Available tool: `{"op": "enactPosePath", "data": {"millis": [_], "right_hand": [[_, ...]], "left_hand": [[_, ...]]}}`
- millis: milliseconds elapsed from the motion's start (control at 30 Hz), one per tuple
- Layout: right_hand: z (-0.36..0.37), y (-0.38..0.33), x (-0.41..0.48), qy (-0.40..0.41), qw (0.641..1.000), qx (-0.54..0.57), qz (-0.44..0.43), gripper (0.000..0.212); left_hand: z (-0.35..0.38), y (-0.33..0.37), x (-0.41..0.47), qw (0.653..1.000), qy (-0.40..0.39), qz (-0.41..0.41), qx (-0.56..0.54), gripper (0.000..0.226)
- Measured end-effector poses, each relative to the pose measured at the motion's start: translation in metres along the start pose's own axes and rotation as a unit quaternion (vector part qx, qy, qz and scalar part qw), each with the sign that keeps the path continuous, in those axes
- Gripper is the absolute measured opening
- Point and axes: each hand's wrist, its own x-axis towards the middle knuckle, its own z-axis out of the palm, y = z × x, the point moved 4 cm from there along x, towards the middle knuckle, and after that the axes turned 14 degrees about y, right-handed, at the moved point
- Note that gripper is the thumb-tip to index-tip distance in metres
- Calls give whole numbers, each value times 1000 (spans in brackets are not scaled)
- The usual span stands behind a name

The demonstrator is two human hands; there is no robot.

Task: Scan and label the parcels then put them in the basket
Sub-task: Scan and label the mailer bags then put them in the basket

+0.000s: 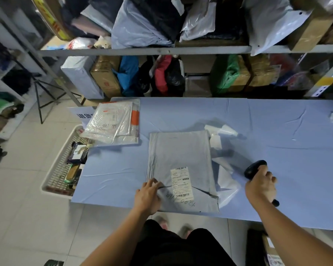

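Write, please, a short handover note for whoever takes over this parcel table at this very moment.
Left hand rests flat on the near left corner of the grey parcel, which lies on the table with its printed label facing up.
Right hand grips the scanner, to the right of the parcel, not over the label.
Done: several parcels lie in the basket beside the table's left end.
To do: whether this parcel is scanned cannot be told; scan it, put it in the basket, then take the stack of mailers at the far left corner.
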Motion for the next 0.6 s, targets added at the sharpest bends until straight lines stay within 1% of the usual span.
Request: {"op": "enactPosePath", "data": {"millis": [67, 133, 200, 333, 400, 467, 500, 533, 600], "right_hand": [[2, 7, 3, -15, 1000, 8, 25, 58], [5, 14, 4, -40, 999, -5, 32, 49], [5, 15, 4, -60, 998, -19, 19, 39], [-3, -3, -1, -50, 998, 21, 42, 43], [-12, -21, -8, -37, 995, 73, 62, 43], [-23, -44, -17, -42, 987, 140, 66, 38], [-29, -57, -24, -50, 982, 170, 61, 34], [-35, -69, -32, -63, 978, 194, 51, 30], [-46, -94, -54, -102, 967, 233, 24, 23]], "left_hand": [[0, -1, 0, 1000, 4, 3, 5, 51], [2, -2, 1, 1000, 6, -3, 7, 51], [3, -4, 2, 1000, 6, -20, 5, 48], [1, -13, 4, 996, 26, -87, -12, 40], [1, -19, 8, 982, 21, -164, -87, 48], [0, -25, 14, 952, 18, -244, -184, 61], [-1, -27, 18, 937, 17, -271, -220, 64], [-1, -28, 21, 927, 14, -287, -240, 63], [-2, -29, 23, 920, 12, -297, -255, 59]]}}
